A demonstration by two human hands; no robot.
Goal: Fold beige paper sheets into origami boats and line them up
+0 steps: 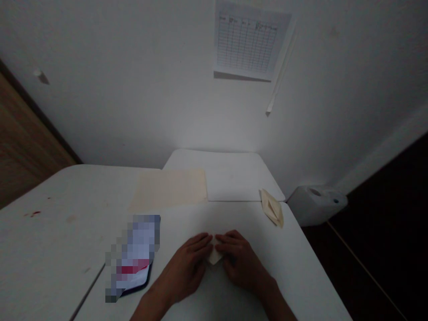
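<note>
A small folded piece of cream paper [214, 256] lies on the white table [53, 249], its pointed end toward me. My left hand [183, 269] and my right hand [239, 261] rest on the table on either side of it, with their fingertips pressed on its upper part and hiding much of it. Beyond my right hand lies a second folded paper shape [272, 207], also cream, near the table's right edge. No hand touches it.
A flat cream sheet [169, 189] lies at the far side of the table. A pixelated dark-edged booklet or device [133, 258] sits left of my left hand. A white plastic appliance [316, 205] stands beyond the right edge, and a printed grid chart [249, 40] hangs on the wall.
</note>
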